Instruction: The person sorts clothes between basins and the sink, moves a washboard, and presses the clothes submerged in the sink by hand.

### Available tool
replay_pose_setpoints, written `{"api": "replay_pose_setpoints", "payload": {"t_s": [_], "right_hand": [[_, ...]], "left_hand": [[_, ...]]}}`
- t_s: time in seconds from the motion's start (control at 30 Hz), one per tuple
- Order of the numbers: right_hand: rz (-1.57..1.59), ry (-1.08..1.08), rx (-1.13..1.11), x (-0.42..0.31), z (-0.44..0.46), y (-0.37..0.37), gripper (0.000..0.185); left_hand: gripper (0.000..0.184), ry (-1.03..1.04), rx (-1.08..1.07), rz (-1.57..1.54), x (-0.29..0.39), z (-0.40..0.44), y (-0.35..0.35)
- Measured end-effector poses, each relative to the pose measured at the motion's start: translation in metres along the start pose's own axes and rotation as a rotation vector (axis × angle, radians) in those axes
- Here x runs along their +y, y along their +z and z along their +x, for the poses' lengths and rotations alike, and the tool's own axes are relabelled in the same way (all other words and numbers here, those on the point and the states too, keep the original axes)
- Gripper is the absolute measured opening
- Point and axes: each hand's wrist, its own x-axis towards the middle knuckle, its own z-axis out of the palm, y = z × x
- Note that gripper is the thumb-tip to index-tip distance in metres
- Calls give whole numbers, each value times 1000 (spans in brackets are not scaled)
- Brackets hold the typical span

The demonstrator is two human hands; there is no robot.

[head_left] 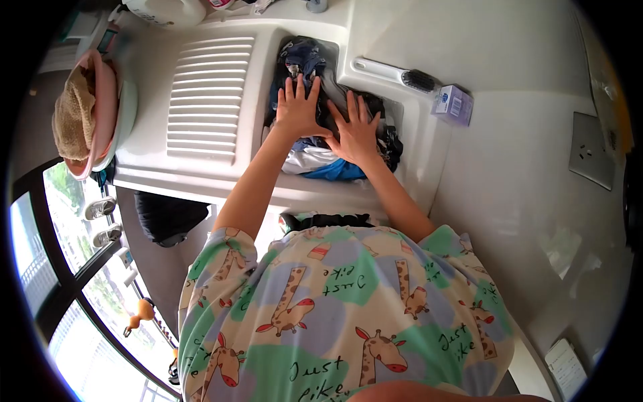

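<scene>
Both hands (328, 126) press clothes (315, 159) (fingers spread wide).

Clothes (308, 159): rumpled cloth | sink (429, 144): smooth, glossy white | ribbed washboard (209, 94) | towel (75, 115): rough cloth

"Just like" on a patterned shirt.
The handwritten-style words "Just like" are repeated in dark print across the shirt (335, 315), upright near its lower part and upside down higher up; on a small purple box (453, 106) near the basin's far right corner, a blue mark and a barcode-like patch are shown, but the lettering is too small to be read, as is that on the white bottle (167, 9) at the counter's far left corner.
</scene>
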Motion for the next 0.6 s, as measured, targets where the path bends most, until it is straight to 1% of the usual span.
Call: {"api": "replay_pose_setpoints", "payload": {"t_s": [0.1, 0.17, 0.23, 0.27, 0.3, 0.37, 0.4, 0.47, 0.5, 0.6], "right_hand": [[-4, 5, 30, 1, -1, 12, 79], [-20, 75, -66, 2, 8, 23, 75], [-2, 87, -79, 4, 15, 37, 71], [-67, 103, -177, 3, 18, 42, 74], [-36, 101, -105, 4, 19, 52, 74], [10, 126, -113, 6, 19, 63, 72], [-34, 109, -84, 7, 18, 67, 70], [-122, 73, -19, 9, 17, 73, 68], [-90, 54, 22, 9, 16, 69, 65], [-12, 9, 127, 12, 16, 57, 59]], "left_hand": [[147, 26, -110, -77, -5, 28, -4], [145, 25, -181, -147, -13, 49, -7], [143, 27, -252, -220, -21, 66, -8], [139, 55, -218, -235, -24, 73, -5], [137, 100, -220, -310, -30, 80, -3], [134, 189, -227, -461, -43, 94, 2], [121, 205, -190, -445, -44, 102, 6], [114, 110, -277, -428, -49, 117, 11], [110, 63, -319, -419, -50, 123, 18], [104, 128, -76, -307, -52, 121, 35]]}}
